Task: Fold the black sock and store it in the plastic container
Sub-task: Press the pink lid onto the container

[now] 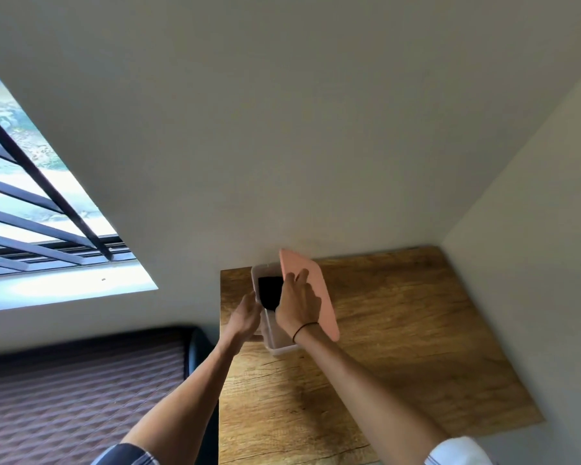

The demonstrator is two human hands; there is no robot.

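Black sock sat inside the clear plastic container on the wooden worktop. Right hand fingers gripped the tilted pink lid; left hand fingers clasped the container's side.

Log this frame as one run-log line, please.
stage: closing | black sock: inside plastic container | right hand: holds pink lid tilted above it | left hand: steadies container side | surface: wooden table
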